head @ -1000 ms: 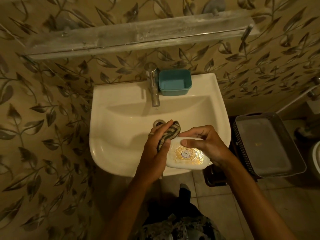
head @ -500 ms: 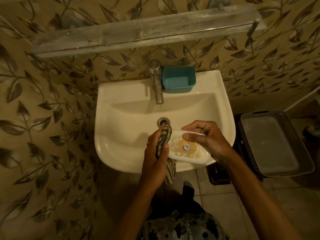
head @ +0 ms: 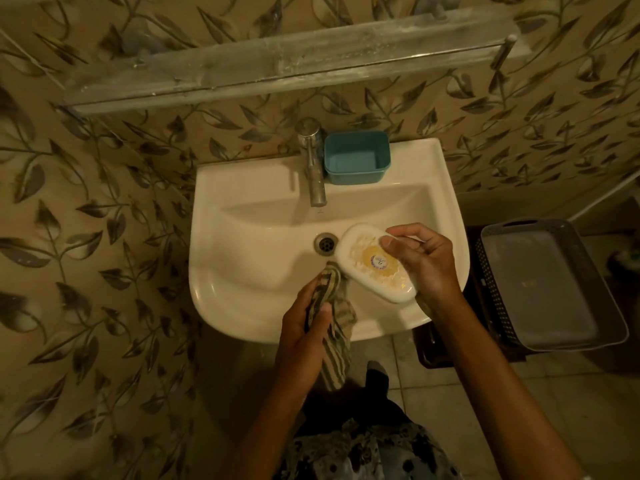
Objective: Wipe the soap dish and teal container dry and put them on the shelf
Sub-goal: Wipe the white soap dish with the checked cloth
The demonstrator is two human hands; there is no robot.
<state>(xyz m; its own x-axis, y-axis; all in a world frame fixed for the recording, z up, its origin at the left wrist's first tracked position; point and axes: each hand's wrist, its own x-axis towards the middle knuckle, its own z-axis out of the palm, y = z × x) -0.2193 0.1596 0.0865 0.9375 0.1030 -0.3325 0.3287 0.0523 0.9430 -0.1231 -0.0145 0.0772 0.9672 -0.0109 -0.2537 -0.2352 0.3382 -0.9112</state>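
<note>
My right hand (head: pixel 424 263) grips a white oval soap dish (head: pixel 374 263) with a gold label, held tilted over the basin of the white sink (head: pixel 249 188). Just below and left of the dish, my left hand (head: pixel 304 327) is closed on a striped cloth (head: pixel 334 344) whose top end nearly touches the dish's lower edge. The teal container (head: pixel 356 157) stands empty on the sink's back ledge, right of the tap (head: pixel 313 161). Above them a grey shelf (head: pixel 277 64) runs along the wall.
A dark perforated basket (head: pixel 550 289) with a pale lid or tray stands on the floor right of the sink. The drain (head: pixel 325 242) shows in the basin. Leaf-patterned tiles cover the wall. My patterned clothing is at the bottom edge.
The right hand has lifted the soap dish up and away over the basin. The left hand with the cloth has dropped lower and come off the dish's side.
</note>
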